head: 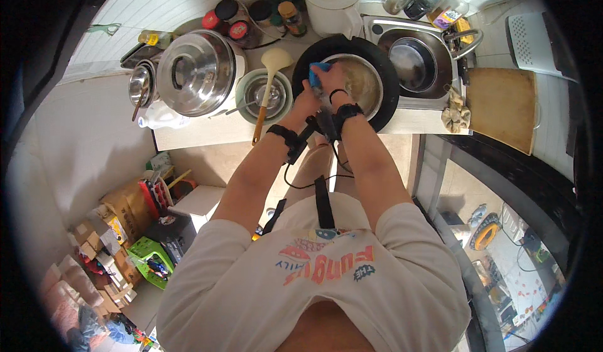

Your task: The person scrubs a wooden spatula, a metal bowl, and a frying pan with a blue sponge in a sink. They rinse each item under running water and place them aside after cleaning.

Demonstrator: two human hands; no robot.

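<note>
Both of my hands meet over the left side of a large black wok (391, 98). Inside the wok sits a round metal-rimmed basin (378, 77) with cloudy liquid. My right hand (333, 77) grips a blue sponge or cloth (319, 72). Close beside it, my left hand (308, 100) is curled around something partly hidden, perhaps a clear or shiny item; its hold is unclear. Left of the wok, a cream ladle (276, 59) with a wooden handle lies across a pale green bowl (242, 81) that holds a metal bowl (278, 96).
A steel sink (377, 25) with a pot (411, 64) adjoins the wok's right. Left are a lidded metal pot (200, 64), stacked metal bowls (140, 84) and a white jug (167, 120). A white lidded container (330, 8) and jars stand behind. A cutting board (501, 107) is far right.
</note>
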